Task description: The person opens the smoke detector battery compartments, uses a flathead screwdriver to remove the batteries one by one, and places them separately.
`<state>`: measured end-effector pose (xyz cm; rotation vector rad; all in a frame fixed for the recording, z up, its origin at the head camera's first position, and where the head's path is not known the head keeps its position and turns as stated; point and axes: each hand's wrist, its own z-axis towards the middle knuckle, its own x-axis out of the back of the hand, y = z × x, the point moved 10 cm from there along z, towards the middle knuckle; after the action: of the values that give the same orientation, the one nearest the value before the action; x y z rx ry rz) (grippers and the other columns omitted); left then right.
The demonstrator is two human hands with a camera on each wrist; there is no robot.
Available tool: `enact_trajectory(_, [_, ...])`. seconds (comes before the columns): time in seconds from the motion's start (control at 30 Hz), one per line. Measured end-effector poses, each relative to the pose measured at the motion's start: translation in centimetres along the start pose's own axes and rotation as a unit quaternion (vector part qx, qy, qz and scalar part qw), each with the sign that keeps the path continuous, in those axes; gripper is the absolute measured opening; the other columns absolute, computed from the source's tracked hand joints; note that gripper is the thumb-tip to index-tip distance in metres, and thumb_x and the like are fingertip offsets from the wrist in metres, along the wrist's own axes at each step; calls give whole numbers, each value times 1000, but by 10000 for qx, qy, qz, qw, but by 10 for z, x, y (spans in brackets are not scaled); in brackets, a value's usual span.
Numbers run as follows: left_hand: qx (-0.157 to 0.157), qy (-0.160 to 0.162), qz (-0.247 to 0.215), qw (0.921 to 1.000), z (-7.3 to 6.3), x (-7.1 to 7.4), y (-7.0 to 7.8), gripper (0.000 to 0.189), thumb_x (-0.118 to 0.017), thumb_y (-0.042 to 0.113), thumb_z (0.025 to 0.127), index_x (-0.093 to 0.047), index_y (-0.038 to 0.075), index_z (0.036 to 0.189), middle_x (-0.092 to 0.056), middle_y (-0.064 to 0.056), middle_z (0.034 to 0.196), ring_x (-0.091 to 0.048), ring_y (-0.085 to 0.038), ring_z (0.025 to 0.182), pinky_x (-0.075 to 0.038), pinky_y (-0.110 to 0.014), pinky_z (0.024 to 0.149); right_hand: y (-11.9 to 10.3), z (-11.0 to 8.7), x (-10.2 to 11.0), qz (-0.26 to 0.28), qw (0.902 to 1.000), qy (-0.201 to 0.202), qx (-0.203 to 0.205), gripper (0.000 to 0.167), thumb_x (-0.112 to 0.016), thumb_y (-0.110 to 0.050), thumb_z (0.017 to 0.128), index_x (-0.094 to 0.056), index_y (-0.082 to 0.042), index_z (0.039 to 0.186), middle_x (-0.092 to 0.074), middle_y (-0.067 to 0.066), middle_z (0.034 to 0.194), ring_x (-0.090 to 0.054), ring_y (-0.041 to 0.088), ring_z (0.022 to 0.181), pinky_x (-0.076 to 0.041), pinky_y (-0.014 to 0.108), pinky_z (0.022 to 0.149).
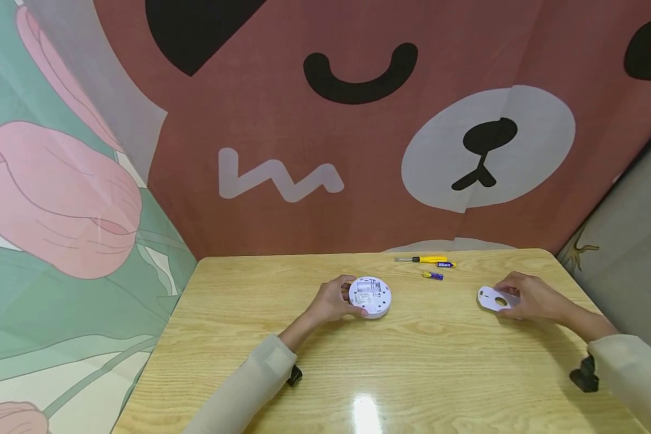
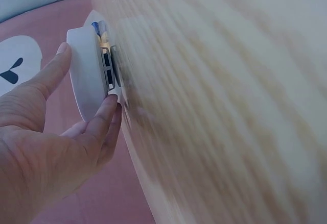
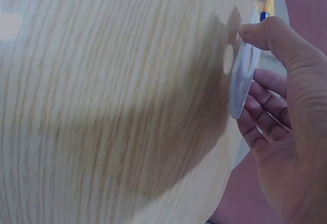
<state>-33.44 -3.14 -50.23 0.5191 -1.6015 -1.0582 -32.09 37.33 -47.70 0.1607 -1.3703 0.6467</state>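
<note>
My left hand [image 1: 333, 301] grips the rim of a white round smoke alarm [image 1: 377, 304] between thumb and fingers. Its back faces up, showing a battery compartment and a label. In the left wrist view, the thick white side of the smoke alarm [image 2: 87, 73] is seen with fingertips at its lower edge. Off to the right, my right hand [image 1: 534, 299] holds a flat white mounting plate [image 1: 486, 298] with a round hole. From the right wrist, the plate [image 3: 239, 89] is tilted above the table, pinched by thumb and fingers, its shadow beneath.
At the back of the wooden table [image 1: 412, 361] lie a yellow-handled screwdriver [image 1: 433, 260] and two small blue-and-yellow batteries, one [image 1: 446, 264] beside the handle, another [image 1: 433, 276] nearer. A printed cloth [image 1: 282, 229] hangs behind the table's back edge.
</note>
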Motion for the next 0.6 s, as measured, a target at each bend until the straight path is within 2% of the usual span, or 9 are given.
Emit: enact_trajectory(0.6, [-91,49,-83,9999,-4,2,4,78,-98,10,75,-58,-3,142,-73,-18,121,-73,-31,111,-62,-32,89,-51,23,3,294,9990,57,345,53,-101,-30,66,-78,-2,105,-66,-6,93,-58,7,81,-52,26,66])
